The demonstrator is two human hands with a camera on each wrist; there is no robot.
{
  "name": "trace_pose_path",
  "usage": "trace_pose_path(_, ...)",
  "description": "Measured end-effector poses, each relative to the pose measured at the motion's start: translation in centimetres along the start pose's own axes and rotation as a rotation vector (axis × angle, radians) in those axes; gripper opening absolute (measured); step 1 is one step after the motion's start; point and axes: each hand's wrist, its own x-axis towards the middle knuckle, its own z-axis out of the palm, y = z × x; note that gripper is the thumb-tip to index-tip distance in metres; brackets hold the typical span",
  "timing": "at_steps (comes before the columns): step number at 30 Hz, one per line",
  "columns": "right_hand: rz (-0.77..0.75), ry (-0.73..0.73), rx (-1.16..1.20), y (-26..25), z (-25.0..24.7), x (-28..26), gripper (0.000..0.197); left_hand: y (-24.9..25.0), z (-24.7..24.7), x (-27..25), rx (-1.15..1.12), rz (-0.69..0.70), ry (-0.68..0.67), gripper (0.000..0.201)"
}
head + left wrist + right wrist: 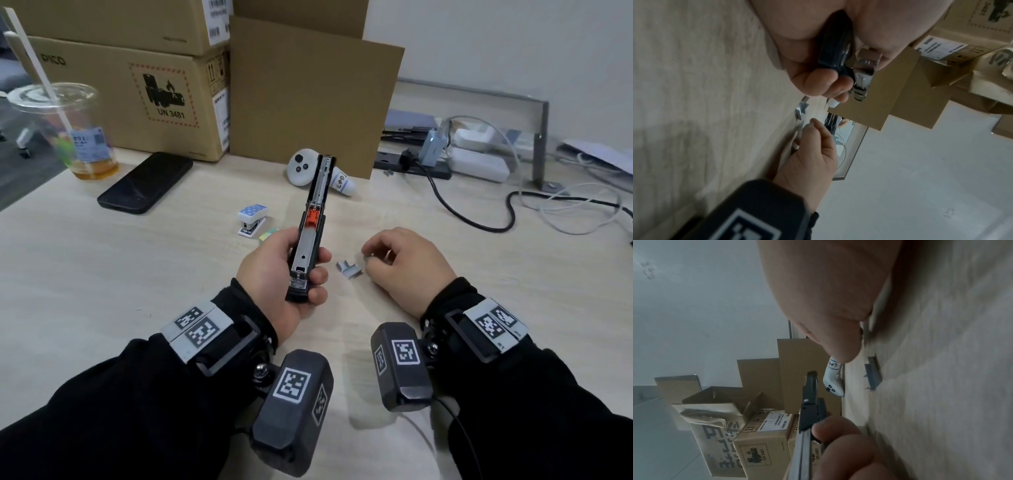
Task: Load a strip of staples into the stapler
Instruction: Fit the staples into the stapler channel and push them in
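Held above the pale wooden desk (102, 274) in the left hand (274, 274), fingers and thumb wrapped around its near end: the black stapler (310, 229), opened out, long axis running away from the person, far tip aimed at the white controller (303, 168) and the cardboard boxes (137, 96), magazine channel facing up with its orange pusher (312, 219) partway along. Just right of it, resting on the desk: the right hand (400, 263), fingertips curled and pinching a small strip of staples (365, 257), another staple strip (349, 272) lying between the two hands. Further back: a small blue-and-white stapler (251, 219), a dark phone (145, 183) and a plastic cup (68, 130).
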Motion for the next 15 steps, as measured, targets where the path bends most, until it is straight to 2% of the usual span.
trace_pose_path(4,-0.004,0.116,0.189,-0.6,0.0,-0.2,0.02,-0.1,0.2,0.2,0.036,0.027,-0.022,0.039)
trace_pose_path(8,-0.024,0.047,0.066,-0.3,0.2,0.3,0.013,-0.2,0.3,0.4,0.04,0.021,-0.026,0.05)
trace_pose_path(11,0.0,0.091,0.121,-0.5,0.1,0.2,0.008,-0.1,0.3,0.3,0.029,0.022,-0.015,0.043)
trace_pose_path(15,0.006,0.212,0.385,-1.2,0.0,-0.3,0.02,-0.1,0.4,0.1,0.039,0.036,-0.025,0.038)
